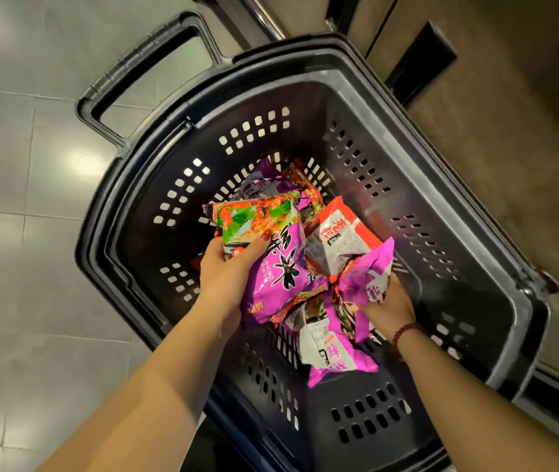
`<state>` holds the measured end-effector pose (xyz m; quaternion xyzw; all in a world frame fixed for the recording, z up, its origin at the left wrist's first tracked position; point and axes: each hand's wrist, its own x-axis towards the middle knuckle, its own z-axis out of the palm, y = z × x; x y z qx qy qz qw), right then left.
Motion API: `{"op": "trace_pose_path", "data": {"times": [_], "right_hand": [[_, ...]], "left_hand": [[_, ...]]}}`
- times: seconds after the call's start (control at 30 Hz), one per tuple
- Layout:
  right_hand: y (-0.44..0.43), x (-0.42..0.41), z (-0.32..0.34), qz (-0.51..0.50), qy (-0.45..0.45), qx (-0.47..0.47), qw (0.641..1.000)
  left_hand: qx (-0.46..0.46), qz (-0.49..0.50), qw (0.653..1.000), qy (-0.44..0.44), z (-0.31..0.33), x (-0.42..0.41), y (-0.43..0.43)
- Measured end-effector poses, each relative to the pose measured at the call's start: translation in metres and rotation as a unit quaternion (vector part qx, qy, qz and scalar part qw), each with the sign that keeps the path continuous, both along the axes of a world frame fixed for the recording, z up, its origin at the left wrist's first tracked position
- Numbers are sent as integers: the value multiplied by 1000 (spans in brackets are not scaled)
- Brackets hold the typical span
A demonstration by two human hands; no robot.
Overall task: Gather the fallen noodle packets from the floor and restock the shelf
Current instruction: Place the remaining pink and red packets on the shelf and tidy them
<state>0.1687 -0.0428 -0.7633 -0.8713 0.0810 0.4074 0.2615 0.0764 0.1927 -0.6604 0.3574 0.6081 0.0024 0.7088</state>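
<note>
A dark plastic shopping basket (468,253) fills the middle of the head view, with several noodle packets inside it. My left hand (227,274) grips a purple noodle packet (278,264) with a food picture on its top, holding it over the basket. My right hand (390,304) reaches into the basket and holds the edge of another purple packet (370,274). A red and white packet (339,233) lies between the two. More purple packets (332,356) lie on the basket bottom below my hands.
The basket's handle (141,63) sticks out at the upper left over grey floor tiles (32,199). A brown shelf base or wall (516,114) runs along the right side, close to the basket's rim.
</note>
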Motion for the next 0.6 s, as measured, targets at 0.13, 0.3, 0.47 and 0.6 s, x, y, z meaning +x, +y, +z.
{"op": "trace_pose_path", "data": {"times": [0.13,0.3,0.47,0.6], "right_hand": [[3,-9,66,-107,6,140,984],[19,-9,179,-272,51,276,921],[45,-5,312,-290,56,411,862],[56,1,405,-340,68,504,791]], "left_hand": [[-4,11,1000,-17,39,-10,1],[-34,39,998,-32,120,-28,7],[-68,54,992,-88,227,-41,15],[-76,51,984,-155,324,-44,30]]}}
